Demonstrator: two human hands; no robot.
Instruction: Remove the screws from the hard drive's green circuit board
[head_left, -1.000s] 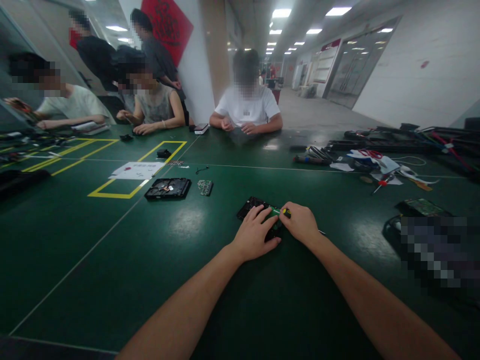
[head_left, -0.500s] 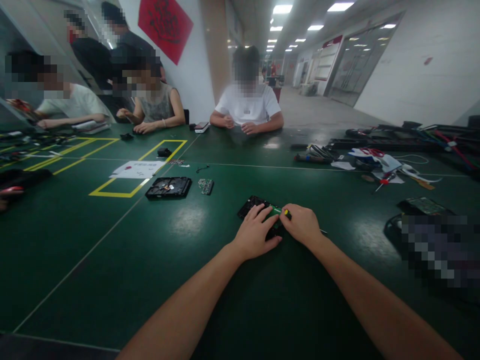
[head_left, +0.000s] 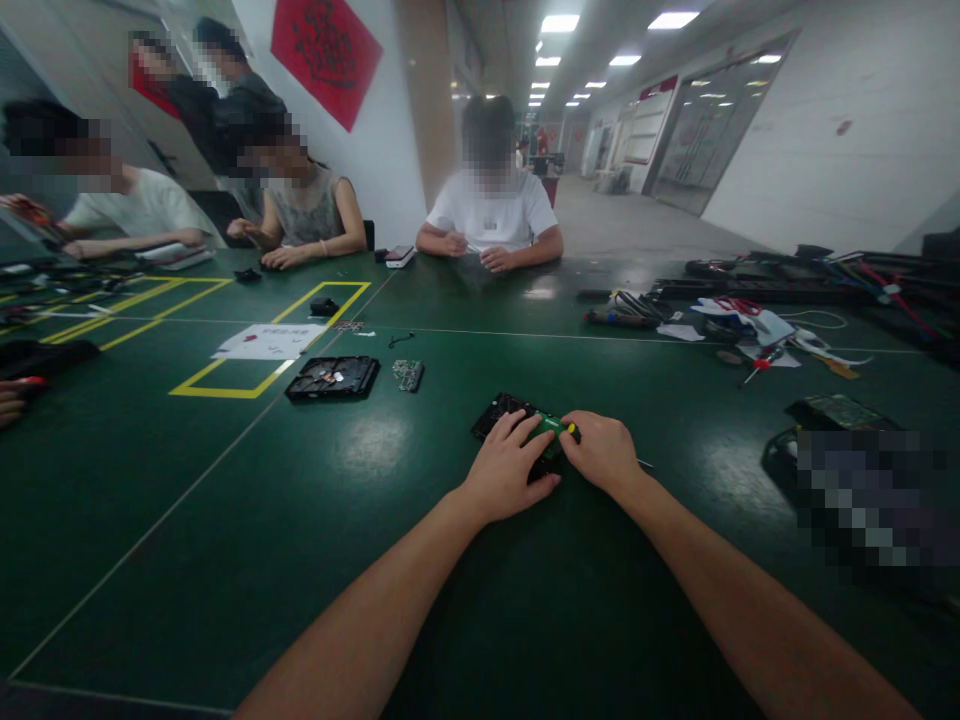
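A black hard drive [head_left: 501,412] with a green circuit board [head_left: 550,427] lies on the green table [head_left: 375,560] in front of me. My left hand [head_left: 510,470] rests on the drive, fingers spread over it, thumb against its near edge. My right hand [head_left: 606,455] is closed round a small screwdriver with a yellow and black handle [head_left: 572,431], its tip down on the board. A thin metal piece pokes out to the right of my right hand.
Another opened black drive [head_left: 332,377] and a loose small circuit board [head_left: 408,374] lie to the left, beside yellow tape markings [head_left: 225,392] and a white paper [head_left: 268,341]. Tools, cables and a red screwdriver [head_left: 759,366] crowd the right side. Three people sit across the table; a hand [head_left: 10,402] shows at far left.
My hands stay on the drive with hardly any shift. The people standing at the back left have moved. A hand has come into view at the far left edge.
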